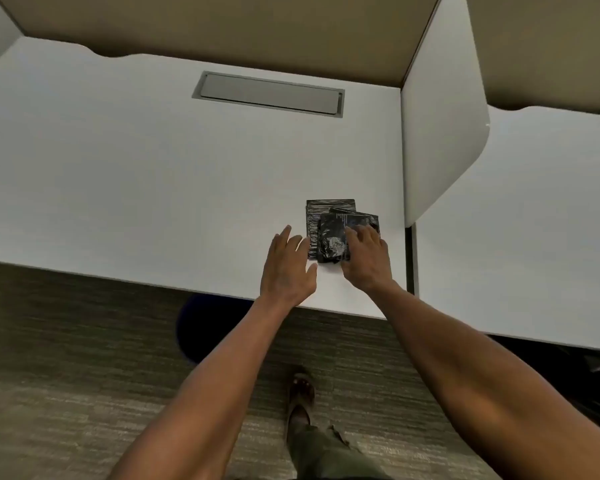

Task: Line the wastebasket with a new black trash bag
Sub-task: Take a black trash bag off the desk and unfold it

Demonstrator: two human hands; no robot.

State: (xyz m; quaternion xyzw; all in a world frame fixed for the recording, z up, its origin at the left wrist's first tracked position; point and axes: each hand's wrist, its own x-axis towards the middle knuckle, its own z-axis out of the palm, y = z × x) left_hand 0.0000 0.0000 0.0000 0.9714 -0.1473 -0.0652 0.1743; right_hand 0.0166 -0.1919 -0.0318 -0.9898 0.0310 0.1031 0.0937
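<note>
Right hand point(366, 259) rests fingers spread on the folded bags point(329, 230), left hand point(286, 268) open beside; thin, slick, probably best pinched at an edge.

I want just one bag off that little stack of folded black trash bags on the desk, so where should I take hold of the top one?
Grip the top folded bag at its near edge, coming from the desk's front. It lies skewed over the lower bag, overhanging toward you. The right hand already rests on it; the left hand is open beside the stack and could pin the lower bag.
</note>
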